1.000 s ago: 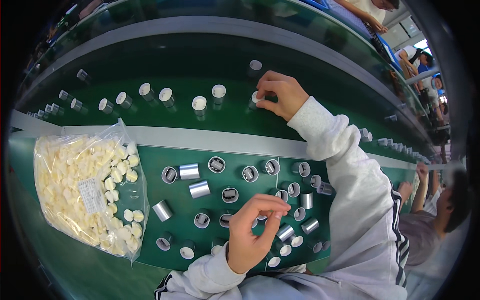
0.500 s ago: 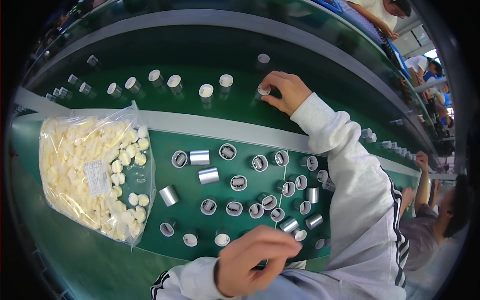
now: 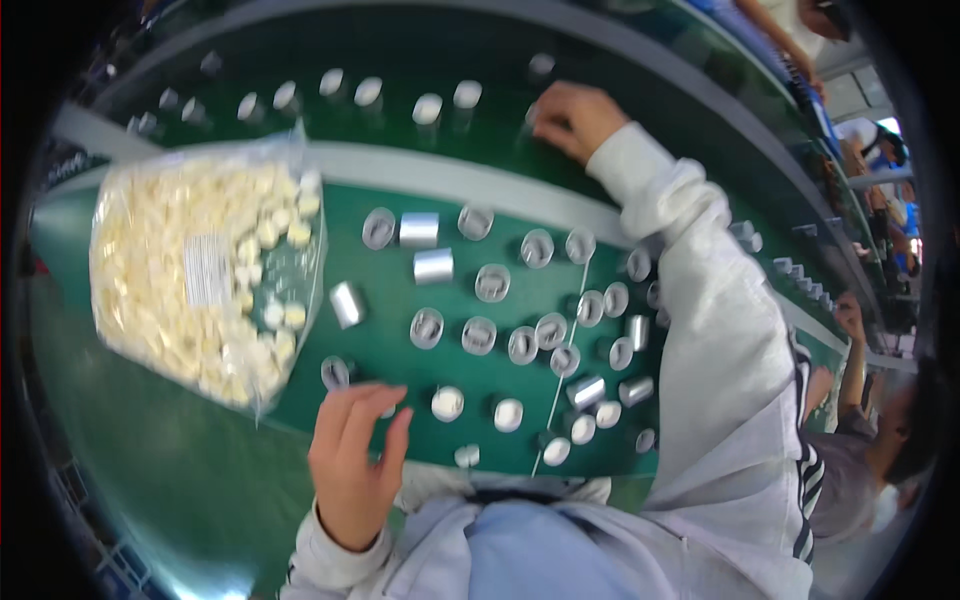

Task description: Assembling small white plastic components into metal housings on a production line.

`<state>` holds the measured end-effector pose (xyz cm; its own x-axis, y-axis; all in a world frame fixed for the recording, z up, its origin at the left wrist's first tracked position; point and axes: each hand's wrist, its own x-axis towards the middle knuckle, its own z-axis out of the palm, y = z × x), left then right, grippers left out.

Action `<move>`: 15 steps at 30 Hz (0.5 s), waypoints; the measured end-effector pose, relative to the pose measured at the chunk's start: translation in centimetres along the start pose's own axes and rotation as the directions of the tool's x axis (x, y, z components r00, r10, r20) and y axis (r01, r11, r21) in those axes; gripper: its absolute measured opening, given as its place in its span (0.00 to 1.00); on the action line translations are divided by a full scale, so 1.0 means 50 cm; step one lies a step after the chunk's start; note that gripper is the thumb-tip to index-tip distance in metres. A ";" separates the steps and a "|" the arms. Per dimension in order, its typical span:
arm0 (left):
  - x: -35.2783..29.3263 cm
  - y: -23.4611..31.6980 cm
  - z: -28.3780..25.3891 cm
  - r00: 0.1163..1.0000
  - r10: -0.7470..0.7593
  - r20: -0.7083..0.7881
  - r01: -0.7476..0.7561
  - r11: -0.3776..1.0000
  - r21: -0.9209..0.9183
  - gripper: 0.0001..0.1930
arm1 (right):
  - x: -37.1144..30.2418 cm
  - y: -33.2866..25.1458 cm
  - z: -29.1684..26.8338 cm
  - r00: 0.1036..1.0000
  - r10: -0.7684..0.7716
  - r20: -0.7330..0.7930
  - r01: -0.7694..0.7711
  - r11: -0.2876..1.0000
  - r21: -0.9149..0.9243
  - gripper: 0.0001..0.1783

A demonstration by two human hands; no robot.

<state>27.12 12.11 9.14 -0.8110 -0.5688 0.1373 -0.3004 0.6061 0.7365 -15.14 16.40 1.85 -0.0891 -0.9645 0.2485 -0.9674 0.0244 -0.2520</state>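
Silver metal shows at nine o'clock of the worker's right hand: a cylindrical can, right at the fingertips and partly covered by them. Those fingers curl narrow toward the thumb, but from where I stand I cannot tell whether they grip it. Another can stands apart, at eleven o'clock from that hand, and a row of white-topped cans runs off toward nine, beyond a pale rail.

The left hand is low over the green bench, fingers bent, thumb well apart from them. A pale piece shows between, mostly hidden; I cannot tell if it is touched. Just past the fingers, at twelve o'clock, sits an open-ended can; a white-capped can is near, at two. Toward eleven lies a clear plastic bag full of cream-coloured round caps.
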 end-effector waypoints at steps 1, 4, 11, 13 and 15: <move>-0.004 0.006 0.010 0.998 0.035 0.045 -0.037 0.999 0.032 0.13 | -0.003 0.019 -0.018 0.999 -0.029 0.015 0.030 0.996 -0.078 0.09; -0.023 0.008 0.028 0.997 0.053 0.055 -0.055 0.997 0.051 0.14 | 0.007 0.001 -0.044 0.988 0.102 0.120 -0.069 0.965 -0.253 0.10; -0.093 0.040 0.072 0.975 0.056 0.215 -0.084 0.989 0.124 0.17 | 0.026 -0.002 -0.029 0.992 0.098 0.085 -0.063 0.938 -0.340 0.12; -0.101 0.030 0.094 0.969 0.112 0.218 -0.151 0.974 0.171 0.14 | 0.019 -0.009 -0.048 1.000 0.014 0.027 -0.007 0.965 -0.263 0.13; -0.119 0.003 0.109 0.944 0.074 0.321 -0.180 0.932 0.314 0.11 | 0.013 -0.092 -0.093 0.993 -0.065 -0.104 0.047 0.985 -0.166 0.13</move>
<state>29.18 18.61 4.81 -0.9491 -0.3138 -0.0279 -0.2917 0.8418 0.4541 -11.85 16.90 7.52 -0.0505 -0.9316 0.3599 -0.9965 0.0228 -0.0809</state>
